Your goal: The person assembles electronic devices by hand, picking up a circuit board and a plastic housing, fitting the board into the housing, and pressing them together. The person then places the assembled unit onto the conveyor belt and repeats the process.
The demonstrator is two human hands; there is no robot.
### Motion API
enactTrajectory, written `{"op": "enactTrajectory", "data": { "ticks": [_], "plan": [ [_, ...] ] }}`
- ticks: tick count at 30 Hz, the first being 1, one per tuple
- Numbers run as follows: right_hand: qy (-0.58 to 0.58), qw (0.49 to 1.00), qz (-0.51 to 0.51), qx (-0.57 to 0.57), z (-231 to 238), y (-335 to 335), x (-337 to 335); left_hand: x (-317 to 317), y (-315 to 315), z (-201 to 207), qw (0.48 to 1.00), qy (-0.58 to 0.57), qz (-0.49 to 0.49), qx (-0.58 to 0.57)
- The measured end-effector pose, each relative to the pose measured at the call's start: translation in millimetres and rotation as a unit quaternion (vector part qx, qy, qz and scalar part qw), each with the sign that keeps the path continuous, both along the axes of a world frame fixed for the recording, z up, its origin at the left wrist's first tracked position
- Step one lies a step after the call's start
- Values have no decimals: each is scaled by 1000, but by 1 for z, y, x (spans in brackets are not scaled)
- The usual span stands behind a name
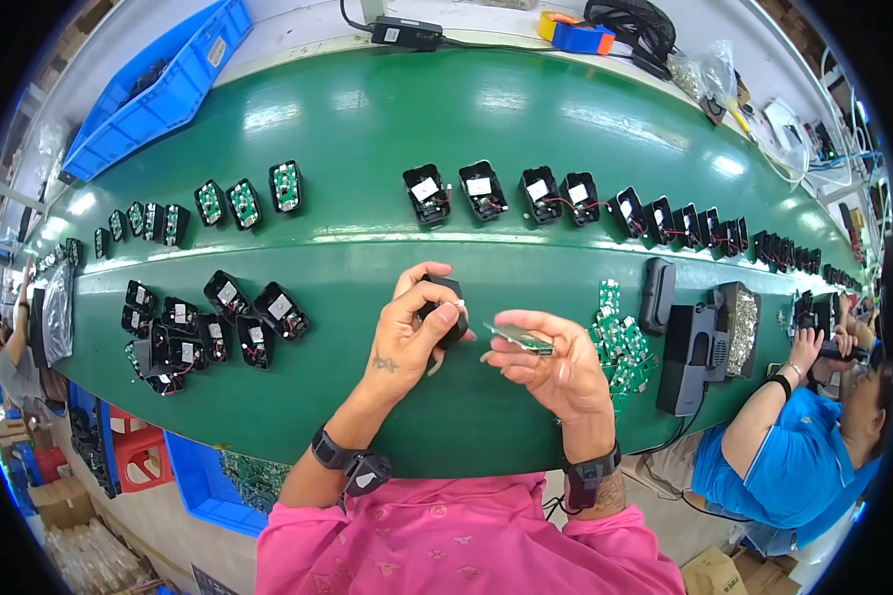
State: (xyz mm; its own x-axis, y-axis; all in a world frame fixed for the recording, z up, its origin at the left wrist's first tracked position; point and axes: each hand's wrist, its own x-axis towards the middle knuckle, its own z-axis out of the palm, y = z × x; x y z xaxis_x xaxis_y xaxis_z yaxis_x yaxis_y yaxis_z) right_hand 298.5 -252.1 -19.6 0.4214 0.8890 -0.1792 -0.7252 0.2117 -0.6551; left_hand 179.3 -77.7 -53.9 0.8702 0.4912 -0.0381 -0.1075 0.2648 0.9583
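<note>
One black housing (454, 331), gripped in the left hand (403, 325); one circuit board (524, 340), pinched in the right hand (568, 372); one board heap (621, 353) on the surface (466, 421).

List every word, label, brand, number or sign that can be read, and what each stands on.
None can be read clearly.
Label on the upper-left blue crate: too blurred.
Label on the black power adapter: too small.
White patches inside black cases: any print too small.
Pink shirt: faint marks, no readable words.
</note>
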Motion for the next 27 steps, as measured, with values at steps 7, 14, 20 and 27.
{"op": "enactTrajectory", "data": {
  "ticks": [7,14,20,27],
  "plan": [
    [-204,974,-14,-95,-6,4,0,2,-8,3,997,3,-29,74],
    [-272,947,50,-165,1,1,11,1,-8,2,994,-3,-61,87],
    [-267,942,65,-194,5,-3,17,2,-8,5,994,13,-72,86],
    [-249,956,-2,-157,-3,2,11,4,-10,2,991,27,-82,103]
  ]
}}
